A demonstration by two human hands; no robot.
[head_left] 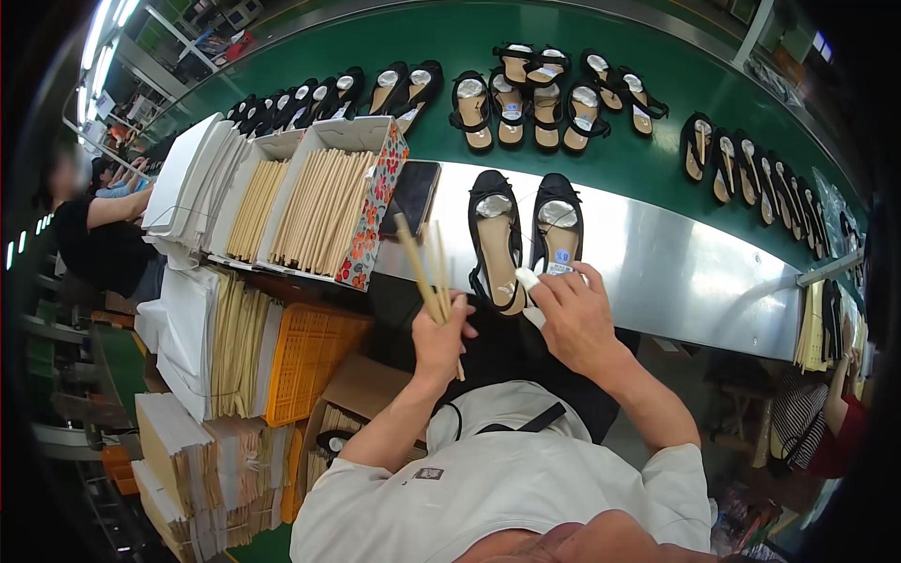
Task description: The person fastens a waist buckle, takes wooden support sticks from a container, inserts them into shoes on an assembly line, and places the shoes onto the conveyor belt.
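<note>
Several thin wooden sticks [430, 272] are bunched in my left hand [439, 338], which is closed around their lower ends. My right hand [574, 314] has white covers on a finger and the thumb. Its fingers curl at the heel of a black flat shoe [559, 218] with a bow, hiding the heel part. A blue-and-white sticker lies on that shoe's beige insole. Left of it sits the matching black shoe [495, 225], its heel toward me. Both toes are stuffed with crumpled pale paper.
Boxes of wooden sticks [324, 211] stand at the left, beside a dark phone-like slab [413, 197]. More black shoes [526, 108] line the green belt [648, 141] behind the metal ledge [676, 235]. An orange crate [314, 361] and paper stacks are below left. Other people work at both sides.
</note>
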